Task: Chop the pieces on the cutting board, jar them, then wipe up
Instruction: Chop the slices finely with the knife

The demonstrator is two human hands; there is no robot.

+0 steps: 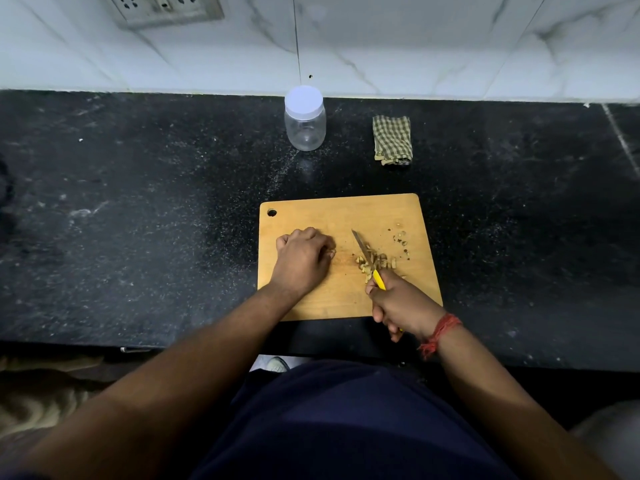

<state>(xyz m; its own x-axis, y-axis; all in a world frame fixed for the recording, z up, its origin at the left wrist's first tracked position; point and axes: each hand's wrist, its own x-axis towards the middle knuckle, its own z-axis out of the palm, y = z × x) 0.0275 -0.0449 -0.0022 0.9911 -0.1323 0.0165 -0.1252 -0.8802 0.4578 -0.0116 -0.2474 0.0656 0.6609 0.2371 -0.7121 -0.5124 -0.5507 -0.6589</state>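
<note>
Black speckled stone forms the table (138, 202), backed by white marble tile. Toward 12 o'clock stands a clear jar (305, 123) with its white lid on and nothing visible inside; a folded checked cloth (392, 140) lies just to its 3 o'clock. Nearer the person, a wooden cutting board (343, 216) carries a heap of chopped pieces (377, 263) at its 3 o'clock side. The right hand (401, 306) has its grip closed around a yellow-handled knife (369, 259), blade over the heap. The left hand (304, 256) rests curled on the board, fingertips on a small piece.
</note>
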